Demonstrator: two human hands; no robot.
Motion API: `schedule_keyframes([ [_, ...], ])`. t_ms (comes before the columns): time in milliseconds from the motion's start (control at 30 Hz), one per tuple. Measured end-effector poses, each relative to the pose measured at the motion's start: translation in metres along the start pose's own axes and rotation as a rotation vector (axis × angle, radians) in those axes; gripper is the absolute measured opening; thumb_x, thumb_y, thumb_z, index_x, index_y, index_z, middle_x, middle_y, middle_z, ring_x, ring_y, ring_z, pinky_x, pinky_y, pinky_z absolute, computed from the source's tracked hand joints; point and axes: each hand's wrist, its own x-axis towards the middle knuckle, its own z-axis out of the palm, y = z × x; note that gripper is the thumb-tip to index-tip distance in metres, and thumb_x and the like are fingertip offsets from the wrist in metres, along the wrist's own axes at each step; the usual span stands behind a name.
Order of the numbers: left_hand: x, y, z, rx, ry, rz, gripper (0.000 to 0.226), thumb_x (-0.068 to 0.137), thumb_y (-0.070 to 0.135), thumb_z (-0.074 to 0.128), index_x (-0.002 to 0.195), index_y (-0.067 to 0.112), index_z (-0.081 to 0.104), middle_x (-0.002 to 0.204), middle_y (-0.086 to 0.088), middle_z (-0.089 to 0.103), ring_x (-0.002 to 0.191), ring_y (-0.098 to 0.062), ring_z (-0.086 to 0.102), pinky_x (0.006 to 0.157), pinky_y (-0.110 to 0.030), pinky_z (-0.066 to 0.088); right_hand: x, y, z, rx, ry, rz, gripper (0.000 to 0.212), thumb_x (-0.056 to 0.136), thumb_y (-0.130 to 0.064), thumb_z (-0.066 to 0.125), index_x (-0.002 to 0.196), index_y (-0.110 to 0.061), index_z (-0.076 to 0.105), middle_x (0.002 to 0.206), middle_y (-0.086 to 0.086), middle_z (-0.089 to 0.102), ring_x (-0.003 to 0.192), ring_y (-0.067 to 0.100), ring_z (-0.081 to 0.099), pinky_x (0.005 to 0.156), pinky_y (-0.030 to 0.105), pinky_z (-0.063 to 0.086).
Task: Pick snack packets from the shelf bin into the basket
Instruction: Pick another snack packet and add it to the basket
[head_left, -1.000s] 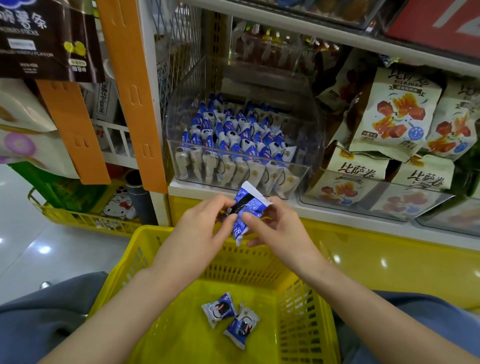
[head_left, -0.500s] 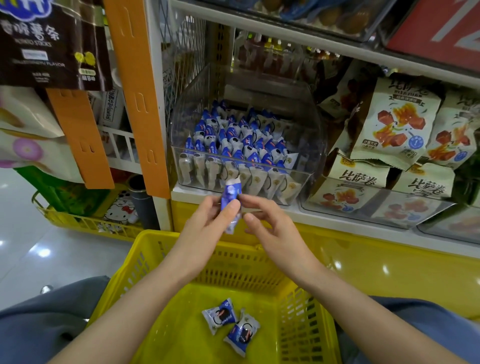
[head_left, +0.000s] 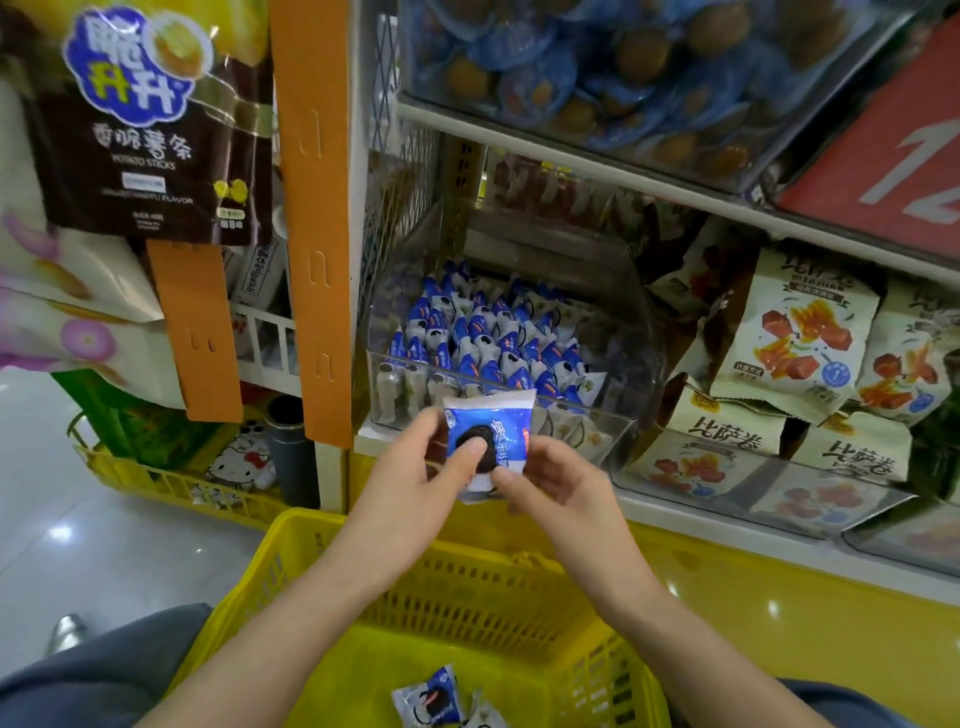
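A blue and white snack packet (head_left: 496, 428) with a dark cookie picture is held flat, face up, between both hands above the far rim of the yellow basket (head_left: 363, 561). My left hand (head_left: 415, 467) pinches its left side, thumb on the cookie picture. My right hand (head_left: 550, 483) pinches its lower right edge. Just behind the packet stands the clear shelf bin (head_left: 618, 421), filled with several rows of the same packets. Two packets (head_left: 431, 701) lie on the basket floor at the bottom edge of the view.
Beige pizza-roll bags (head_left: 795, 332) fill the bins to the right. An orange shelf post (head_left: 311, 208) and hanging potato-stick bags (head_left: 150, 130) are on the left. A second yellow basket (head_left: 156, 483) sits on the floor at left. A shelf with blue packets hangs overhead.
The packet has been turned from edge-on to face up between both hands. The camera has tilted up, so the basket floor sits lower in view.
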Motion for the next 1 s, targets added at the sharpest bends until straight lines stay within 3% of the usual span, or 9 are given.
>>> schedule_keyframes([
  [133, 0.026, 0.012, -0.021, 0.333, 0.085, 0.268, 0.031, 0.091, 0.035, 0.043, 0.121, 0.028, 0.049, 0.108, 0.015, 0.051, 0.099, 0.003, 0.048, 0.082, -0.013, 0.038, 0.037, -0.024, -0.017, -0.053, 0.262, -0.114, 0.016, 0.083, -0.024, 0.066, 0.097, -0.027, 0.062, 0.09, 0.0, 0.069, 0.082, 0.006, 0.065, 0.074, 0.019, 0.053],
  [233, 0.052, 0.015, -0.035, 0.694, 0.057, 0.419, 0.039, 0.093, 0.038, 0.035, 0.126, 0.022, 0.048, 0.117, 0.008, 0.05, 0.11, -0.008, 0.044, 0.092, -0.023, 0.034, 0.093, -0.035, -0.031, -0.195, 0.448, -0.14, 0.018, 0.086, -0.028, 0.063, 0.102, -0.02, 0.062, 0.089, 0.0, 0.068, 0.081, 0.011, 0.065, 0.073, 0.027, 0.053],
  [333, 0.067, 0.003, -0.04, 0.937, -0.035, 0.441, 0.034, 0.096, 0.036, 0.033, 0.117, 0.02, 0.054, 0.115, 0.002, 0.058, 0.105, -0.016, 0.051, 0.09, -0.03, 0.034, 0.158, -0.035, -0.036, -0.38, 0.515, -0.131, 0.014, 0.088, -0.031, 0.061, 0.094, -0.019, 0.059, 0.084, 0.0, 0.062, 0.076, 0.015, 0.059, 0.069, 0.028, 0.045],
  [500, 0.075, -0.01, -0.044, 1.029, -0.016, 0.527, 0.04, 0.093, 0.035, 0.028, 0.087, 0.017, 0.064, 0.081, 0.001, 0.066, 0.076, -0.019, 0.058, 0.071, -0.031, 0.039, 0.237, -0.008, -0.037, -0.593, 0.416, -0.065, 0.016, 0.094, -0.028, 0.051, 0.102, -0.016, 0.057, 0.089, -0.002, 0.054, 0.064, 0.0, 0.044, 0.059, 0.012, 0.032],
  [667, 0.078, -0.015, -0.042, 0.982, 0.05, 0.602, 0.037, 0.092, 0.033, 0.031, 0.08, 0.018, 0.064, 0.073, 0.003, 0.064, 0.069, -0.018, 0.057, 0.066, -0.029, 0.04, 0.288, 0.014, -0.036, -0.771, 0.354, 0.038, 0.027, 0.091, -0.025, 0.056, 0.113, -0.01, 0.061, 0.114, 0.013, 0.062, 0.099, 0.027, 0.058, 0.085, 0.035, 0.047],
  [767, 0.079, -0.018, -0.041, 0.984, 0.075, 0.614, 0.035, 0.092, 0.031, 0.035, 0.078, 0.017, 0.063, 0.072, 0.002, 0.063, 0.068, -0.018, 0.056, 0.066, -0.03, 0.04, 0.304, 0.023, -0.035, -0.843, 0.315, 0.076, 0.023, 0.087, -0.025, 0.06, 0.106, -0.011, 0.063, 0.11, 0.016, 0.064, 0.099, 0.031, 0.06, 0.088, 0.046, 0.05],
  [900, 0.08, -0.021, -0.039, 0.989, 0.112, 0.631, 0.032, 0.092, 0.031, 0.038, 0.077, 0.017, 0.063, 0.071, 0.002, 0.061, 0.068, -0.018, 0.054, 0.067, -0.031, 0.038, 0.311, 0.029, -0.033, -0.854, 0.219, 0.041, 0.025, 0.085, -0.027, 0.064, 0.106, -0.012, 0.065, 0.11, 0.01, 0.065, 0.099, 0.025, 0.06, 0.087, 0.038, 0.048],
  [1000, 0.081, -0.023, -0.039, 0.976, 0.123, 0.638, 0.03, 0.092, 0.03, 0.039, 0.078, 0.017, 0.063, 0.071, 0.002, 0.061, 0.068, -0.018, 0.053, 0.068, -0.031, 0.035, 0.309, 0.031, -0.036, -0.884, 0.102, 0.017, 0.027, 0.091, -0.028, 0.056, 0.111, -0.011, 0.063, 0.116, 0.011, 0.062, 0.097, 0.021, 0.056, 0.083, 0.031, 0.041],
])
